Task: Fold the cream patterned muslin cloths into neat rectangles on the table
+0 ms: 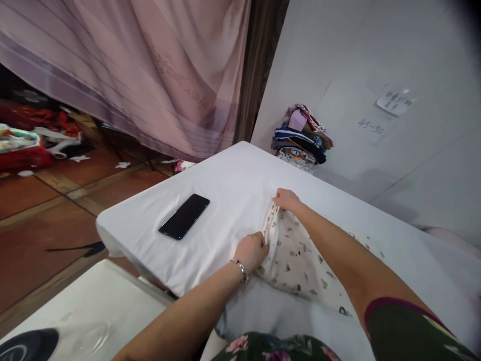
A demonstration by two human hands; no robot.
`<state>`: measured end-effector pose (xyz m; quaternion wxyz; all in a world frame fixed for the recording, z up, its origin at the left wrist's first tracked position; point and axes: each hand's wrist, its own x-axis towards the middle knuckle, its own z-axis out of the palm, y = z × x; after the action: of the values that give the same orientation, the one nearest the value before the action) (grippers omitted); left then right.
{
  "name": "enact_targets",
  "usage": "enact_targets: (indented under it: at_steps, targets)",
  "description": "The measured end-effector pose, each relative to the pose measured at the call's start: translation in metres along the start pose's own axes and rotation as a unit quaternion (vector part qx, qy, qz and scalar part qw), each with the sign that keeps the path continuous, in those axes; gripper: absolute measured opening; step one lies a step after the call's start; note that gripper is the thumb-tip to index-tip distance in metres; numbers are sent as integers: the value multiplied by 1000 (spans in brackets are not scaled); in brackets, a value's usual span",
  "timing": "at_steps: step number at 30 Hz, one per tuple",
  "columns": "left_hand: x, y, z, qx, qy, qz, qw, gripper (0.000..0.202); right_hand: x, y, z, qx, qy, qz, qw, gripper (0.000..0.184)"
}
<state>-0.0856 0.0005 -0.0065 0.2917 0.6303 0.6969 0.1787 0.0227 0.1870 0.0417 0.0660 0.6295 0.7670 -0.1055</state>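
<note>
A small white garment (300, 260) printed with little dark motifs lies on a table covered in white cloth (233, 170). My left hand (251, 250), with a bracelet on the wrist, is closed on the near end of the garment's ribbed edge. My right hand (286, 199) pinches the far end of the same edge. The edge runs straight between the two hands.
A black phone (184, 216) lies on the cloth left of my hands. A stack of folded clothes (301, 138) sits at the table's far corner by the white wall. A pink curtain (150, 65) hangs behind. A white surface (93, 311) stands lower left over the brown floor.
</note>
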Motion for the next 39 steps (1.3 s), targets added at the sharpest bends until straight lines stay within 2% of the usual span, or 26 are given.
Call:
enact_targets:
  at_steps: [6, 9, 13, 18, 21, 24, 27, 30, 34, 39]
  targets:
    - [-5, 1, -5, -32, 60, 19, 998, 13, 5, 5, 9, 78, -9, 29, 996, 25]
    - [-6, 1, -4, -44, 57, 16, 997, 11, 6, 5, 13, 120, -29, 47, 991, 29]
    - [-5, 0, -1, -113, 46, 11, 992, 10, 6, 2, 16, 160, -50, 50, 985, 37]
    - [-6, 2, -2, -166, 15, 3, 986, 36, 2, 1, 15, 195, -53, 27, 979, 49]
    - [-7, 2, -2, -121, 0, -1, 993, 37, -3, 6, 15, 198, -22, 1, 980, 47]
    - [-8, 1, 0, -57, 1, 6, 998, 30, -9, 15, 20, 185, 47, -32, 981, 40]
    - [-7, 2, 1, -22, -6, 8, 1000, 29, -14, 24, 33, 138, 106, -96, 980, 38]
    - [-8, 3, -1, -21, -12, 2, 1000, 31, -13, 32, 45, 81, 121, -138, 980, 39]
    - [-9, 2, -2, -56, -12, 2, 998, 37, -5, 37, 49, 82, 141, -113, 980, 40]
    - [-12, 2, -3, -84, 6, 13, 996, 37, 3, 39, 44, 98, 155, -156, 971, 21]
